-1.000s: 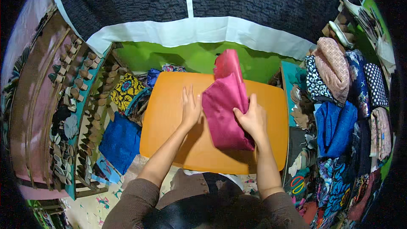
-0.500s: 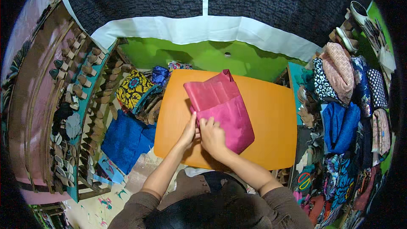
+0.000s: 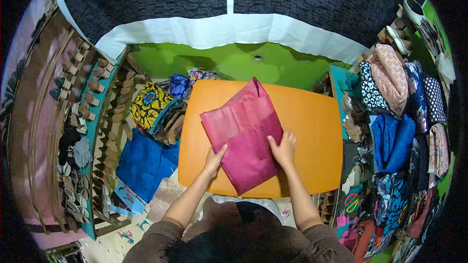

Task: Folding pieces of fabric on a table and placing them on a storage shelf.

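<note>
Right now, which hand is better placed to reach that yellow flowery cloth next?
Left, probably: the left hand is nearer that yellow floral cloth than the right hand. Both touch the folded magenta cloth.

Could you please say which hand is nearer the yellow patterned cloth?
Left. The left hand holds the pink cloth by its left side, right of the yellow patterned cloth; the right hand, on its opposite side, is farther right.

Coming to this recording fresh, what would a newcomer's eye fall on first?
Probably the pink cloth, held over the orange table by the left grip and the right grip. Next might come the yellow patterned cloth, left of the table, and the blue bundle on the right.
</note>
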{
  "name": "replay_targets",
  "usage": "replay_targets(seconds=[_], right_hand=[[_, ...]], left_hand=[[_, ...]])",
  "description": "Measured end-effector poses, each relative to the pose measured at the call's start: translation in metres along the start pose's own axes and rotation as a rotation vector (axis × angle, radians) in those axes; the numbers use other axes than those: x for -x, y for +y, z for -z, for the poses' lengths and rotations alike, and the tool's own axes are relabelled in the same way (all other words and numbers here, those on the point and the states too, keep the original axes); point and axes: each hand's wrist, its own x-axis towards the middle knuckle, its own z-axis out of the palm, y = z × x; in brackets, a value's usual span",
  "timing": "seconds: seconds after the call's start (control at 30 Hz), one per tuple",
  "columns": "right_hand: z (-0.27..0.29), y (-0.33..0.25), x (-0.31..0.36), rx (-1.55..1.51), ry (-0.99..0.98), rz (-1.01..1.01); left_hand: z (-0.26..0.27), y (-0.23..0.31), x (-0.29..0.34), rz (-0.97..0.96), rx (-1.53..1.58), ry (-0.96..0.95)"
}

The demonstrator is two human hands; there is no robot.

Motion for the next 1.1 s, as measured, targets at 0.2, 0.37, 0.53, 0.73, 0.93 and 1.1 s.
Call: replay_targets(seconds=[0.2, 0.37, 0.53, 0.73, 0.93, 1.1], right_hand=[[0.012, 0.061, -0.031, -0.642, -0.467, -0.255], [0.011, 0.079, -0.028, -0.879, -0.633, -0.472], [0.028, 0.078, 0.001, -1.108, -0.697, -0.634], [0.018, 0.123, 0.056, -1.279, -0.435, -0.720], [0.079, 0.091, 0.137, -1.482, -0.035, -0.772], [0.089, 0.093, 0.228, -1.596, 0.339, -0.878]], left_hand=[[-0.009, -0.001, -0.010, -0.011, 0.064, 0.054], [-0.017, -0.008, -0.021, 0.101, 0.171, -0.041], [-0.010, -0.006, -0.026, 0.249, 0.164, -0.118], [-0.052, 0.009, -0.029, 0.251, 0.083, -0.334], [-0.078, -0.005, -0.028, 0.408, -0.065, -0.518], [-0.119, -0.023, 0.011, 0.554, -0.353, -0.849]])
